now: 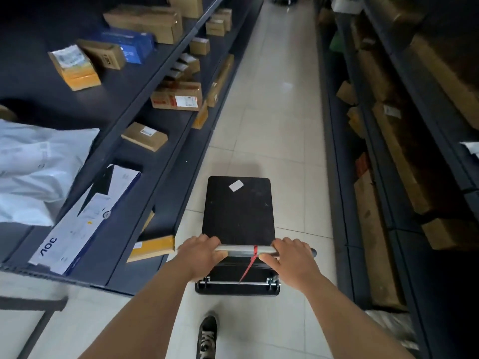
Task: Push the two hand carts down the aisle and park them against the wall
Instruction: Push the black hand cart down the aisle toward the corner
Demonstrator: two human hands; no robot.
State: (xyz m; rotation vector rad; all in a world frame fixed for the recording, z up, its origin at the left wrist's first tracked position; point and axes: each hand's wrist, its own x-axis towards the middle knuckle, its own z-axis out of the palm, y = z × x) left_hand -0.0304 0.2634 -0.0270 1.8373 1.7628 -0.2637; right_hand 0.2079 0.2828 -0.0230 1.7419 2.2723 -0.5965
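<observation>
Here, line by line:
Hand cart (238, 211): a black flat platform cart stands on the pale tiled floor (280, 120) in the aisle, between the two runs of dark shelving, with its deck stretching away from the person.
Handle (243, 249): a silver bar across the near end of the cart, with a red tie (252, 257) knotted round its middle and its tail hanging down.
Left hand (201, 251): fingers curled fully over the left part of the handle, thumb beneath, gripping it.
Right hand (290, 255): fingers wrapped over the right part of the handle, thumb stretched along the bar toward the red tie.
Readable writing: "AOC" on the long white and blue box (85, 221) lying on the left shelves (166, 156), seen upside down.
Labels: a white sticker (236, 185) on the cart deck, with no print that can be made out; shipping labels on the brown cartons (177, 95) are too blurred to read.
Other goods: white plastic mailers (36, 167) lie piled at the left edge.
Hard to make out: the right shelves (404, 141) are dark and smeared, their cartons only brown shapes.
Cut off: the wheels are hidden under the deck; one shoe (207, 335) shows at the bottom edge.
Second cart: cannot tell; something dark lies at the aisle's far end.
</observation>
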